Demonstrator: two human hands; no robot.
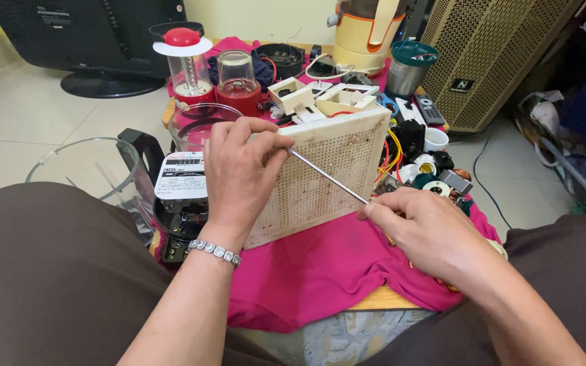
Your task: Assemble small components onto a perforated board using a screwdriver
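Note:
My left hand [242,177] grips the upper left edge of a cream perforated appliance casing [327,183], which stands tilted on a pink cloth [320,271]. A silver bracelet sits on that wrist. My right hand [418,227] holds a long thin screwdriver [327,177] by its handle. The metal shaft runs up and left, and its tip rests against the casing's top left corner, just beside my left thumb. Coloured wires [393,152] show behind the casing's right edge.
A small table under the cloth holds blender jars [188,64], a red-based jar [237,85], white plastic parts [320,98], a remote [430,108] and small fittings [435,173]. A glass jug [93,166] stands left, a beige perforated speaker cabinet [490,54] back right. My knees flank the table.

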